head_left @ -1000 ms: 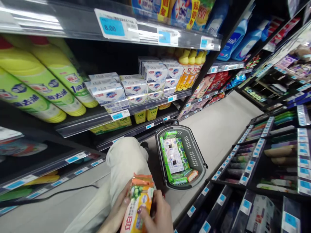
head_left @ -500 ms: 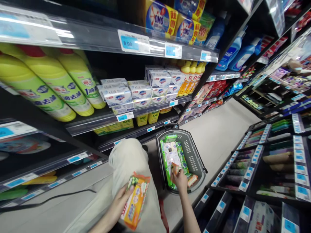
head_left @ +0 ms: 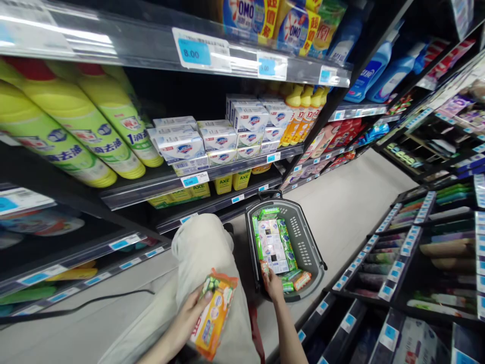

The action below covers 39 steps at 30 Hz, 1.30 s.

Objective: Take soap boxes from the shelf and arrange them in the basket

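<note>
Your basket (head_left: 303,242) sits on the bare floor (head_left: 341,207) between two shelf rows, its left rim close to the shelves (head_left: 227,199). It holds green packs (head_left: 258,242) and white boxes (head_left: 273,242). Your right hand (head_left: 273,284) reaches over its near rim, pinching a small pack (head_left: 264,267). Your left hand (head_left: 191,317) grips an orange pack (head_left: 212,316) over your knee.

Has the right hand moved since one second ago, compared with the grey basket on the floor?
Yes. The right hand left the orange pack, which the left hand holds, and went forward to the near end of the grey basket.
</note>
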Tool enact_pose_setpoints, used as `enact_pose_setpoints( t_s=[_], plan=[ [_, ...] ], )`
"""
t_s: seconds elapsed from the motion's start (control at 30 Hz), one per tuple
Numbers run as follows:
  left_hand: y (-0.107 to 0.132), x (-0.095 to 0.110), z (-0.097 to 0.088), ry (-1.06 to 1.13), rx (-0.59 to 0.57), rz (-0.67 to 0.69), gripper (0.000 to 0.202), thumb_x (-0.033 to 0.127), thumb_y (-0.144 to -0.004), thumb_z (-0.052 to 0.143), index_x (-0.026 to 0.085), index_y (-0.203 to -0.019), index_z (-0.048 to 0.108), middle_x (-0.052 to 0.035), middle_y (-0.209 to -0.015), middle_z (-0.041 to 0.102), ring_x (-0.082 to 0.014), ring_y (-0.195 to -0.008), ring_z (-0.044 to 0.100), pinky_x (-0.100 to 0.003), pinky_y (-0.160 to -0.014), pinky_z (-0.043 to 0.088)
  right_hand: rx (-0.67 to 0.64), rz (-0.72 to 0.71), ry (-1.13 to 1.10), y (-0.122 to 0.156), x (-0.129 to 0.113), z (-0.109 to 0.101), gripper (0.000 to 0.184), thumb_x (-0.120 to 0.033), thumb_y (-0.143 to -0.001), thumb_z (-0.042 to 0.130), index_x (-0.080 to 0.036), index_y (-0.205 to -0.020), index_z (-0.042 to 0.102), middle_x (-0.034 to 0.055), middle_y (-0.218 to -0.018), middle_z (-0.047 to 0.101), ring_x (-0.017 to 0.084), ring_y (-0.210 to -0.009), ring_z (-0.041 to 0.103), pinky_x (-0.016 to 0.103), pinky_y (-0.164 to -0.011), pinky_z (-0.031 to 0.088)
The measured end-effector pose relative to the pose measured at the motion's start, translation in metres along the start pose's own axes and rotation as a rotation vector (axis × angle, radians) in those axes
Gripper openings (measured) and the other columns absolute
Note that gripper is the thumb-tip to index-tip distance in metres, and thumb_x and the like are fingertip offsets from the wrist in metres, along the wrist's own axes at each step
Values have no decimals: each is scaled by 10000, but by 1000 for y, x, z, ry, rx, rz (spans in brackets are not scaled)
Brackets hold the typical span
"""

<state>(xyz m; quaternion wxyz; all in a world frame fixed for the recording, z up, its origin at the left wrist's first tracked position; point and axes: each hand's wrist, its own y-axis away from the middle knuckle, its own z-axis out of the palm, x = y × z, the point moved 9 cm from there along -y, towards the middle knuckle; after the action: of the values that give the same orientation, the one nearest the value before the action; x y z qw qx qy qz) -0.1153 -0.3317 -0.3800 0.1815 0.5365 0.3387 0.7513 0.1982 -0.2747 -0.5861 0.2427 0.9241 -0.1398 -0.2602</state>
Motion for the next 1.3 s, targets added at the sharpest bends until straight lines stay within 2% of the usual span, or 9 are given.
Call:
enact_pose_setpoints(
  t_s=[0.2,0.33,0.5,0.63,0.83,0.97,1.07,1.2,1.3],
  plan=[
    [-7,-8,-3,-57,-117,-26,849,768,-515,738,144,-1083,649,-62,-851,745,-242,-746,682,-287,-672,538,-110,52,-239,-7,9,14,531,-410,-940,407,-112,-1366,512,110,-1217,644,220,-1134,600,245,-893,435],
    [-1,-2,6,16,-173,-32,909,740,-535,753,131,-1195,614,-101,-962,744,-291,-845,695,-357,-787,553,-9,156,-195,-7,-3,-21,589,-425,-925,382,-21,-1336,505,191,-1277,586,275,-1220,534,316,-997,394],
    [0,2,13,141,-172,4,815,675,-541,798,165,-1158,643,-92,-1094,722,-311,-1076,640,-395,-981,493,186,-146,-655,55,-108,-96,602,-677,-806,439,-125,-980,605,140,-977,665,231,-887,628,312,-817,480],
    [0,8,13,100,-159,50,864,730,-476,787,135,-1092,672,-122,-1127,710,-335,-1093,626,-383,-966,505,-433,-471,-856,155,-221,-87,505,-645,-808,550,-168,-970,562,16,-707,585,139,-613,551,244,-591,434],
    [4,4,9,76,-147,15,1048,799,-475,730,111,-1249,573,-147,-1196,674,-340,-1160,582,-377,-979,496,-340,-445,-696,197,-244,-76,357,-482,-819,626,-168,-981,577,37,-857,609,119,-680,515,206,-572,394],
    [4,13,21,99,-307,115,747,719,-671,683,173,-1171,594,-142,-1254,625,-311,-1048,627,-394,-815,562,-226,-455,-850,164,-228,-101,393,-509,-837,598,-163,-1020,562,67,-952,625,156,-812,578,259,-723,474],
    [6,16,31,155,-449,78,653,704,-766,598,188,-1161,529,-163,-1188,627,-270,-815,665,-393,-579,579,-44,-345,-767,103,-195,-138,464,-606,-790,573,-166,-923,516,49,-867,586,161,-703,566,269,-602,471],
    [2,15,32,191,-496,29,595,684,-805,565,188,-1126,495,-119,-995,660,-252,-742,666,-379,-528,584,271,-153,-199,7,-153,-168,249,-407,-816,559,-170,-806,485,55,-751,597,180,-667,569,267,-594,404],
    [-6,8,32,220,-502,5,568,665,-801,589,191,-1100,496,-98,-929,663,-250,-693,672,-376,-495,581,198,-49,200,-49,-136,-136,219,-260,-847,538,-82,-974,557,155,-906,666,237,-839,633,282,-683,409]
  ],
)
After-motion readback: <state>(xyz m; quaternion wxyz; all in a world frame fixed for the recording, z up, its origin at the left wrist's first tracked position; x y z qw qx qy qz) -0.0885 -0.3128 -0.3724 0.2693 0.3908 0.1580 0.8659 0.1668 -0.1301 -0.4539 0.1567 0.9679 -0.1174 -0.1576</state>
